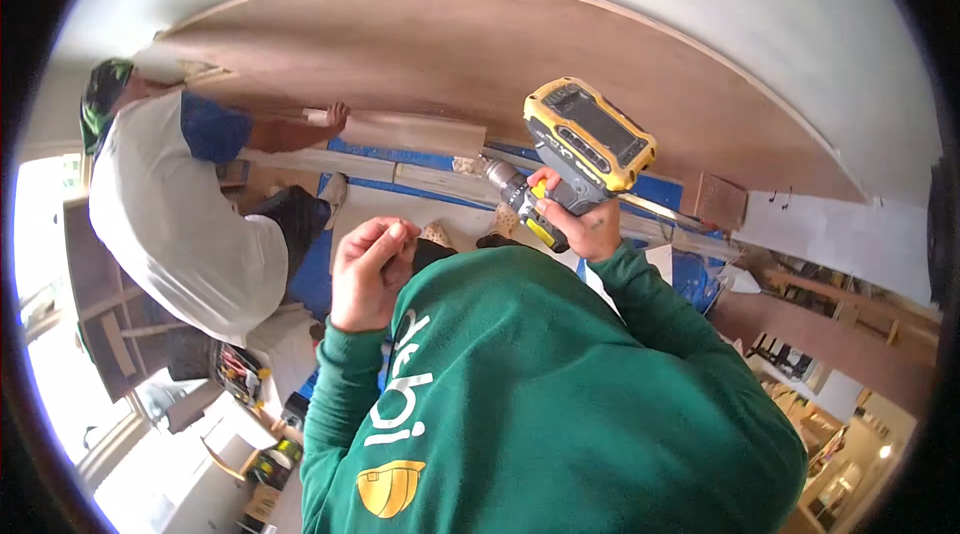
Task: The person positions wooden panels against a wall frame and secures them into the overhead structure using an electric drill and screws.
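Note:
My right hand (588, 224) is wrapped round the grip of a yellow and black cordless drill (590, 139). Its large battery points up toward me, and the metal chuck (503, 174) points left and away. To the left, in front of my chest, my left hand (370, 269) has its fingers curled and the thumb pressed against them. Whatever that hand may hold is too small or hidden to make out. Ahead of both hands stands a long brown wood panel (480, 44) against the wall. The drill is nearer to me than the panel.
A co-worker in a white shirt (190, 224) crouches at the left, one hand on a light board (410, 129) by the panel. Blue sheeting and long planks (450, 184) cover the floor ahead. Tools (240, 374) lie at lower left; shelving (110, 304) stands near the window.

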Motion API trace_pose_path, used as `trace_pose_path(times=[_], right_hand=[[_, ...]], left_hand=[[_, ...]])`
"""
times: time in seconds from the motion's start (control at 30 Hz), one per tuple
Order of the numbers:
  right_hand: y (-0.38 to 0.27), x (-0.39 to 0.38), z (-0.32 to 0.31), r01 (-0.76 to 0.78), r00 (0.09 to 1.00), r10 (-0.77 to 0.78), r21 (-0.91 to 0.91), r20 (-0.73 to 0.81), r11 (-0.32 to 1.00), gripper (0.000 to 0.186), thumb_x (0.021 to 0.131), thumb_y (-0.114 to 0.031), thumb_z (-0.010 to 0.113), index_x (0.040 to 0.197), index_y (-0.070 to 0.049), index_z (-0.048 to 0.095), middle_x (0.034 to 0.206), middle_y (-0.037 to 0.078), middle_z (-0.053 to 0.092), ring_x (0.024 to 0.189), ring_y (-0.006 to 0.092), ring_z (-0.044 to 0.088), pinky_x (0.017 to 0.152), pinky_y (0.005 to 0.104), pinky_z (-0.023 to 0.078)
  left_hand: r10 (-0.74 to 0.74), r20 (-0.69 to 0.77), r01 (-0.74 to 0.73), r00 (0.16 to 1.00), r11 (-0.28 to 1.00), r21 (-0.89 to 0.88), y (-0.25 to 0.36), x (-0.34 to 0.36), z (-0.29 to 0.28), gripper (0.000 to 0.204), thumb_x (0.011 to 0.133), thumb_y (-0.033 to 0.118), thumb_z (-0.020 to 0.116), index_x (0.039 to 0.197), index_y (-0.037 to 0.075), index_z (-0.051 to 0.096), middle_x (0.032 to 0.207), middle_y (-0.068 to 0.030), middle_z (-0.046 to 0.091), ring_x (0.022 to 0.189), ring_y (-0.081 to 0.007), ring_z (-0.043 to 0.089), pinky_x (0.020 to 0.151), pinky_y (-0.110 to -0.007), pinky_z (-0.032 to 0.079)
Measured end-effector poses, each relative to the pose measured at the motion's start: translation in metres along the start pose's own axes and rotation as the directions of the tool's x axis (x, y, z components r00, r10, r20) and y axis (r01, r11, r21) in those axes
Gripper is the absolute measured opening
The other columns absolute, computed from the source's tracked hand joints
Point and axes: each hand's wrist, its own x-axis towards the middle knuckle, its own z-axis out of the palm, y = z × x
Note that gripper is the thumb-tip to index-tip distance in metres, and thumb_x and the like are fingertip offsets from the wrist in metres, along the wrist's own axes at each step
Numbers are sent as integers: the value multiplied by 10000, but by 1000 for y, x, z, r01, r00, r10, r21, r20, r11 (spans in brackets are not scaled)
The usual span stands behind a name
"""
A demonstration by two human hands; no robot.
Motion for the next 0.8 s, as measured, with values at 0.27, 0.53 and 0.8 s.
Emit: trace_pose_path(times=[0.27,0.53,0.8], right_hand=[[-21,-16,28,100,974,-83,72,-210,992,292,819,109,629,1065,-24,548,1037,97,589,1065,255,612,918,397,501],[-48,-26,55,200,925,-157,93,-345,975,311,818,97,576,1083,-45,498,1126,229,599,1126,313,584,1015,488,451],[-35,-31,74,221,874,-142,121,-464,968,332,801,118,570,1086,-39,503,1147,243,607,1147,321,587,1014,482,454]], left_hand=[[-177,217,186,960,982,-20,-1,78,-10,168,939,140,601,1014,-7,630,768,-38,599,544,-64,425,471,-218,303],[-239,447,232,862,970,70,15,160,16,152,986,189,576,1035,50,612,843,-12,608,635,-65,414,541,-204,328],[-285,537,368,794,928,-51,-8,194,37,196,1014,259,577,916,89,578,846,-13,603,590,-62,369,506,-212,293]])
